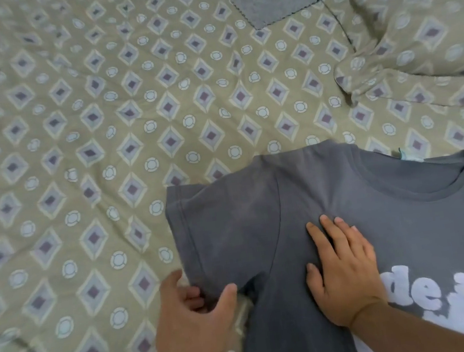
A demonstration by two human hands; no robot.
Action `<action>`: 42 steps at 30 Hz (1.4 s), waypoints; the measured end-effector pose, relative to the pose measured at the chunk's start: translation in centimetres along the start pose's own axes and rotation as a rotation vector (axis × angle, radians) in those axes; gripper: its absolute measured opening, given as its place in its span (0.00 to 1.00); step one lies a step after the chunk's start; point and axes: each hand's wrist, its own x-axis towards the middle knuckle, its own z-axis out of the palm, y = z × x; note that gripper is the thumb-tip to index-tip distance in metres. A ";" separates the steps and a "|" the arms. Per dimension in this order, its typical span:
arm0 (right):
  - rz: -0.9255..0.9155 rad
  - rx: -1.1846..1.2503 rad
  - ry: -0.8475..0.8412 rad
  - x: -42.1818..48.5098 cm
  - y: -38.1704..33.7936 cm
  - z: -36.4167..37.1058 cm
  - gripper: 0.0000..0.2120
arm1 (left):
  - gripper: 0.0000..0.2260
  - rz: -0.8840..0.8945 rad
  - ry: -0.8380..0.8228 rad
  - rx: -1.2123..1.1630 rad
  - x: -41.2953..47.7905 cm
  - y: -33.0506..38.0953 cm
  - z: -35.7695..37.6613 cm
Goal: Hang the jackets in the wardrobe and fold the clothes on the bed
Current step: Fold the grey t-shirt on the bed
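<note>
Your left hand (195,312) pinches the T-shirt (261,230) sleeve hem; your right hand (343,273) presses its chest, fingers together, on the bedspread (101,118).

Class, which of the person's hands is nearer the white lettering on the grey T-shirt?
Right. The right hand lies flat on the chest of the grey T-shirt, just beside the white lettering. The left hand pinches the lower edge of the sleeve, farther off to the lettering's left.

Bare left hand (195,312) and right hand (345,276), nails (324,218) seemingly short.
</note>
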 end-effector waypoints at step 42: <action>0.033 0.002 -0.005 -0.1 -0.2 0.0 0.30 | 0.12 0.038 0.229 -0.052 5.2 6.0 -0.6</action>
